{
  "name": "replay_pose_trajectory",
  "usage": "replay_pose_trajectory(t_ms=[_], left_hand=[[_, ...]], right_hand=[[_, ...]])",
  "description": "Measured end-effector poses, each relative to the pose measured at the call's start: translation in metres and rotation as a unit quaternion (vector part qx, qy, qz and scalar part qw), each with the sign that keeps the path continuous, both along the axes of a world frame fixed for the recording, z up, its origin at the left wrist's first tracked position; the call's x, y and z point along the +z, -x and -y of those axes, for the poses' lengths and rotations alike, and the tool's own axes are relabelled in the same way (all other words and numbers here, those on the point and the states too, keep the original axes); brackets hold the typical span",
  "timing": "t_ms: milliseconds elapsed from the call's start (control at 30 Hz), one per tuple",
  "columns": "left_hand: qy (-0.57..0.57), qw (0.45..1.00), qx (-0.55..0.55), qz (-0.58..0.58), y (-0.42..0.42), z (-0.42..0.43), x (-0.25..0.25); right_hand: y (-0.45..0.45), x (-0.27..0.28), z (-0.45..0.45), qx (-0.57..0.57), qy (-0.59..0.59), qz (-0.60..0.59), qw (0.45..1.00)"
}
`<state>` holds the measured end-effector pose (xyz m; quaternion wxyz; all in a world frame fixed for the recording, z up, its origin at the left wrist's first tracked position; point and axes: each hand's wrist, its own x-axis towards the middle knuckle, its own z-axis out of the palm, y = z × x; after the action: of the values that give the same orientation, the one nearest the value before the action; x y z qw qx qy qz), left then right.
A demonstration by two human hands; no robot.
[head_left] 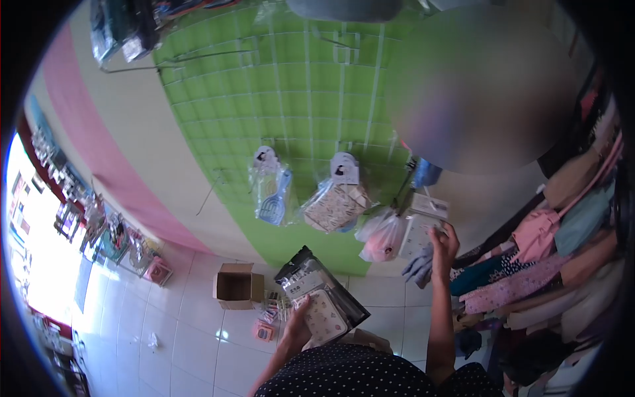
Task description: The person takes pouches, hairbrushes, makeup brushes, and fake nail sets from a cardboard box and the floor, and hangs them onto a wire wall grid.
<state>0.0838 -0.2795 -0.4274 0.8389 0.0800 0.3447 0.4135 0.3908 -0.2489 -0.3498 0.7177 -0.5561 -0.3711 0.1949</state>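
My left hand (pixel 299 327) grips a zip-type plastic package (pixel 324 294) with black edges. Through its clear front shows a cream, rounded item with a small print. Raised at the wall rack, my right hand (pixel 445 246) has its fingers closed at the edge of a white packet (pixel 417 233) hanging from a hook. Just left of that packet hangs a clear bag with something pink (pixel 380 243) inside. Grey-blue gloves (pixel 418 268) hang below, close to my right wrist.
A wire grid (pixel 278 106) on the green wall carries a bagged blue hairbrush (pixel 274 198) and a bagged patterned pouch (pixel 336 202). On the tiled floor stand an open cardboard box (pixel 238 288) and small pink packs (pixel 263 330). Hanging clothes (pixel 516 284) crowd the right side.
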Motion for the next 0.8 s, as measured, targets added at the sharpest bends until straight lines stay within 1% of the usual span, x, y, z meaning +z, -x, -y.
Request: replay_pose_trajectory(t_ms=[67, 133, 200, 267, 400, 500, 533, 567, 600, 633, 700, 733, 800], left_hand=[[-0.006, 1.0, 0.025, -0.013, 0.002, 0.002, 0.003], [-0.023, 0.999, 0.034, 0.001, 0.008, 0.003, -0.002], [-0.018, 0.998, 0.063, 0.007, 0.018, 0.004, -0.005], [-0.01, 0.997, 0.08, 0.014, 0.028, 0.004, -0.007], [-0.039, 0.99, 0.131, 0.039, 0.053, -0.002, -0.006], [-0.029, 0.983, 0.157, 0.095, 0.078, -0.003, -0.005], [-0.028, 0.983, 0.155, 0.094, 0.086, -0.004, -0.006], [-0.024, 0.981, 0.169, 0.088, 0.094, -0.005, -0.007], [-0.021, 0.979, 0.184, 0.081, 0.104, -0.006, -0.008], [-0.027, 0.977, 0.195, 0.084, 0.113, -0.006, -0.01], [-0.032, 0.974, 0.21, 0.075, 0.134, -0.005, -0.013], [-0.034, 0.972, 0.221, 0.064, 0.144, -0.002, -0.016], [-0.015, 0.967, 0.249, 0.044, 0.167, 0.005, -0.025]], right_hand=[[0.008, 0.0, 0.009, -0.014, -0.035, 0.001, 0.999], [0.02, 0.004, 0.021, -0.043, -0.032, 0.031, 0.998], [0.034, 0.003, 0.029, -0.062, -0.041, 0.013, 0.997], [0.051, -0.001, 0.038, -0.074, -0.02, 0.026, 0.997], [0.107, 0.006, 0.034, -0.034, -0.013, 0.064, 0.997], [0.154, 0.013, 0.019, 0.058, -0.002, 0.097, 0.994], [0.175, 0.019, 0.01, 0.084, -0.002, 0.079, 0.993], [0.192, 0.022, 0.001, 0.117, -0.014, 0.099, 0.988], [0.21, 0.025, -0.008, 0.142, 0.0, 0.107, 0.984], [0.228, 0.024, -0.018, 0.176, -0.006, 0.092, 0.98], [0.263, 0.033, -0.035, 0.258, 0.027, 0.073, 0.963], [0.282, 0.031, -0.045, 0.263, 0.029, 0.075, 0.962], [0.319, 0.013, -0.068, 0.3, 0.019, 0.041, 0.953]])
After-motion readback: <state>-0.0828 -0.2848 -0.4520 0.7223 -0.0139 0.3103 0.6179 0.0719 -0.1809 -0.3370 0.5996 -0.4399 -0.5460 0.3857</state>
